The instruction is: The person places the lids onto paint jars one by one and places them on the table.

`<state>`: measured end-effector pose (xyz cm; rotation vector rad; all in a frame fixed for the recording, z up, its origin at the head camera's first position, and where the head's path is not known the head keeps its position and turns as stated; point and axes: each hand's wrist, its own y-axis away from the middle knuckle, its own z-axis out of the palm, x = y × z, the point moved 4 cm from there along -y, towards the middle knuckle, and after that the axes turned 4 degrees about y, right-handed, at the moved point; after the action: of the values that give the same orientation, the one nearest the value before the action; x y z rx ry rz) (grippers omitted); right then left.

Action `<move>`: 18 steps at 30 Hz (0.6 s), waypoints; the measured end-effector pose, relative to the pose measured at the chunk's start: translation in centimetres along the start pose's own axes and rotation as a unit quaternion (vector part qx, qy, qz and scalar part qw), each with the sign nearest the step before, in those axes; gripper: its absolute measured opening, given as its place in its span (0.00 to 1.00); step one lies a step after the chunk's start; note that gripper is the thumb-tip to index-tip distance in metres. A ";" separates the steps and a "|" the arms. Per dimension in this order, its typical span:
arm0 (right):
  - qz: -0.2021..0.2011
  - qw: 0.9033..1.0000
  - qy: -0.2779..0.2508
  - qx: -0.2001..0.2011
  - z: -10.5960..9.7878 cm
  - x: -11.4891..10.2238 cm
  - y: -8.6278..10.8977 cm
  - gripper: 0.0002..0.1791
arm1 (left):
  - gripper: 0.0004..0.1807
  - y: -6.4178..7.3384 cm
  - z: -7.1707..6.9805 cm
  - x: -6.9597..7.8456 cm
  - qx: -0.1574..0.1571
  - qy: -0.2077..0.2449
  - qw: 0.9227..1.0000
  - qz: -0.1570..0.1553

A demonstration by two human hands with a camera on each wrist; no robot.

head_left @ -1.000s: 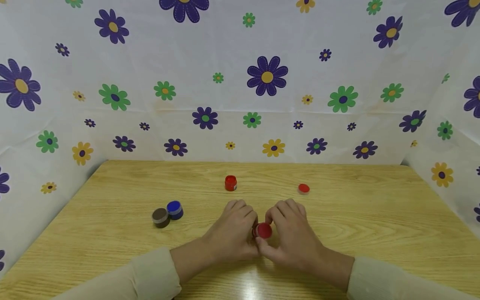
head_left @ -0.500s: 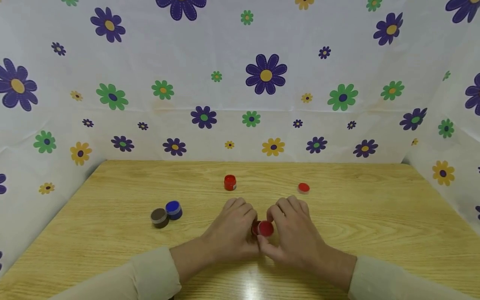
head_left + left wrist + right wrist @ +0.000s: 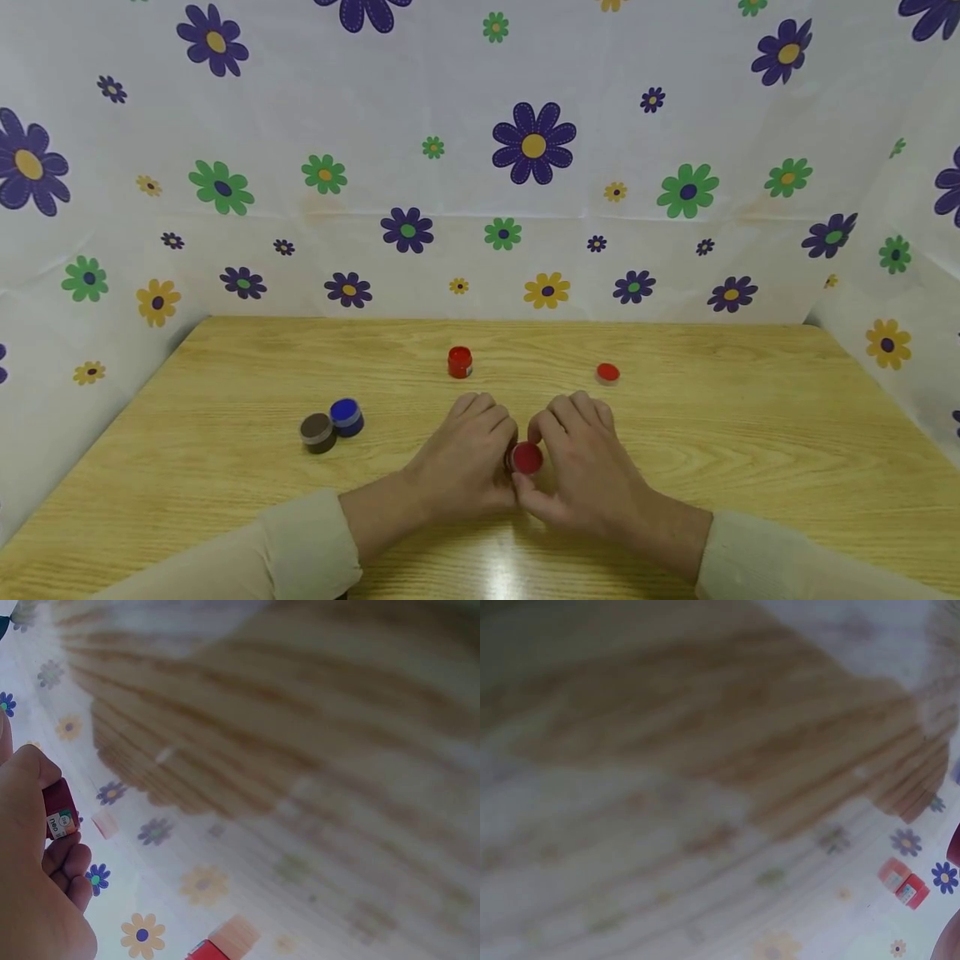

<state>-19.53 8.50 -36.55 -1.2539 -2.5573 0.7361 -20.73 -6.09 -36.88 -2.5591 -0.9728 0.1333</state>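
My left hand grips a small dark red paint jar with curled fingers; a printed label shows on its side in the left wrist view. Over the table's near middle, my right hand pinches the jar's dark red lid between thumb and fingers, right against the left hand. Most of the jar's body is hidden behind the left fingers in the head view. Farther back stands an uncapped bright red paint jar, and a red lid lies to its right.
To the left on the wooden table, a brown paint jar and a blue paint jar stand side by side, both capped. A white cloth printed with flowers hangs behind the table and along both sides.
Half a second ago the lid was a little farther right, with more dark red showing beside the left fingers; now it is back close to them. Both hands keep their hold.
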 end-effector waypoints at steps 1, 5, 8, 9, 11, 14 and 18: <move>-0.001 1.000 -0.001 -0.001 0.0 0.0 0.0 0.18 | 0.18 0.0 0.0 0.0 0.001 -0.002 1.000 0.002; -0.006 1.000 -0.005 -0.004 0.0 -0.1 0.0 0.17 | 0.18 -0.1 0.0 0.1 0.000 -0.008 1.000 0.010; -0.009 1.000 -0.006 -0.008 0.0 -0.1 0.0 0.17 | 0.18 -0.1 0.1 0.2 0.001 -0.013 1.000 0.019; -0.011 1.000 -0.006 -0.009 0.0 -0.2 0.0 0.17 | 0.18 -0.1 0.1 0.2 0.001 -0.015 1.000 0.021; -0.016 1.000 -0.003 -0.009 0.1 -0.2 0.0 0.17 | 0.19 -0.1 0.1 0.3 0.002 -0.017 0.999 0.027; -0.025 1.000 -0.002 -0.007 0.1 -0.2 0.0 0.17 | 0.19 -0.1 0.1 0.4 0.007 -0.017 0.999 0.035; -0.028 1.000 0.007 -0.004 0.1 -0.2 0.0 0.17 | 0.20 0.0 0.0 0.4 0.019 -0.014 0.999 0.044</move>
<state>-19.44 8.30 -36.68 -1.1793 -2.5763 0.7046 -20.42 -5.76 -36.87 -2.5716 -0.8605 0.2120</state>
